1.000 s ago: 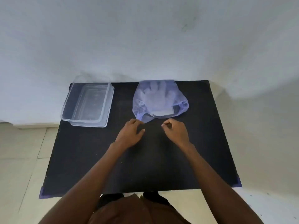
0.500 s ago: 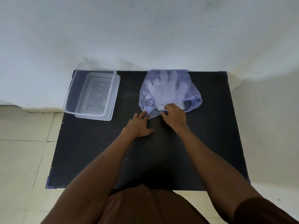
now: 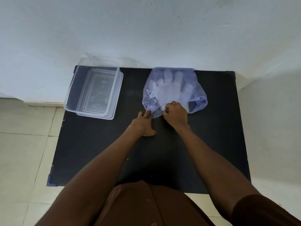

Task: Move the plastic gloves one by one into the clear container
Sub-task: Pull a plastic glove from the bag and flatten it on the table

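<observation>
Sitting upper left at the black table's (image 3: 101, 144) far edge, the clear container (image 3: 94, 92) is empty. Left hand (image 3: 144, 123) lies flat, fingers pinning the blue bag's (image 3: 197, 82) mouth. Right hand (image 3: 175, 114) pinches the plastic gloves (image 3: 171, 88) inside, upper centre.

One view only, from a wide-angle camera on the person's head, looking forward and steeply down. The black desk (image 3: 211, 144) fills the middle, its far edge against a white wall (image 3: 146, 30). Both forearms reach in from the bottom edge, close to the lens. Tiled floor (image 3: 24, 152) shows at left; straight edges bow outward.
</observation>
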